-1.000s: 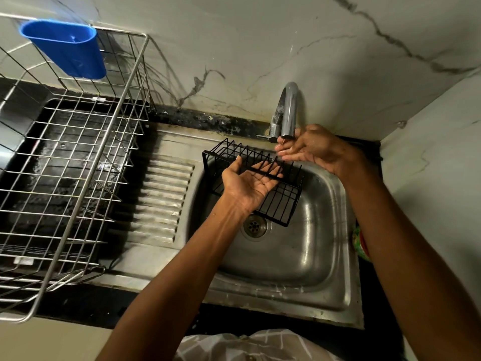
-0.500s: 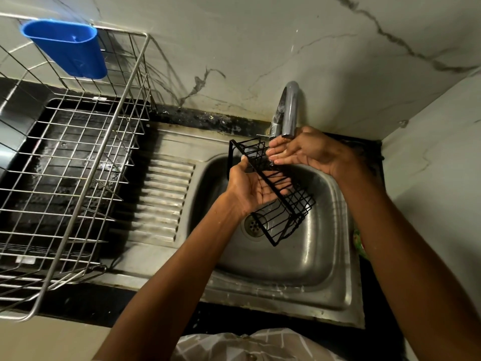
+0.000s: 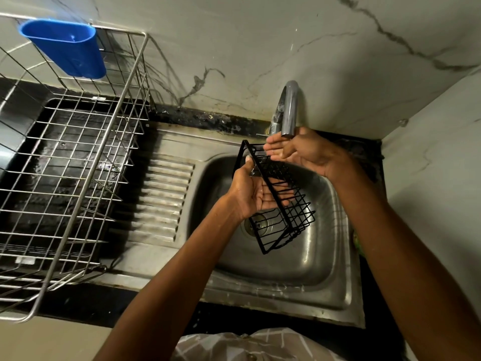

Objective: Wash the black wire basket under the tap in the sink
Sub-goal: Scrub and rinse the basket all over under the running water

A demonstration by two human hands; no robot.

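The black wire basket hangs steeply tilted over the steel sink, its upper end under the tap and its lower end above the drain. My left hand holds it from the left, palm up. Its thumb lies over the basket's rim and its fingers are behind the wires. My right hand is just below the spout, fingers straight and touching the basket's upper end. Whether water is running cannot be told, though both hands look wet.
A large steel wire dish rack stands on the left with a blue plastic holder hooked on its back rim. The ribbed drainboard lies between rack and basin. Marble walls close the back and right side.
The basket has swung from lying nearly flat to steeply tilted, its near end dropping toward the drain. My left hand turned with it. My right hand stayed under the spout.
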